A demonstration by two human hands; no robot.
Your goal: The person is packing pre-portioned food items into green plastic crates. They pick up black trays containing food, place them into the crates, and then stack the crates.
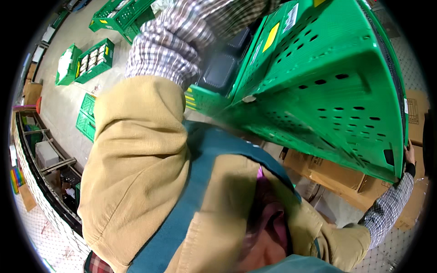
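A large green plastic crate (337, 100) with slotted walls is tilted in front of me and fills the upper right. My right hand (409, 155) is closed on its right edge, with part of the fingers hidden behind the wall. My left arm (164, 45), in a tan jacket and checked sleeve, reaches up past the crate's left side; its hand is out of sight. Beside that arm, black plastic trays (223, 70) lie in a green crate whose near wall (205, 101) shows yellow marks.
On the floor at left are a green crate holding packs (109, 53), another with white bags (64, 78) and a folded green crate (85, 119). Stacked green crates (116, 23) stand farther off. Cardboard boxes (337, 175) lie below the tilted crate. A loaded shelf (45, 154) curves along the left.
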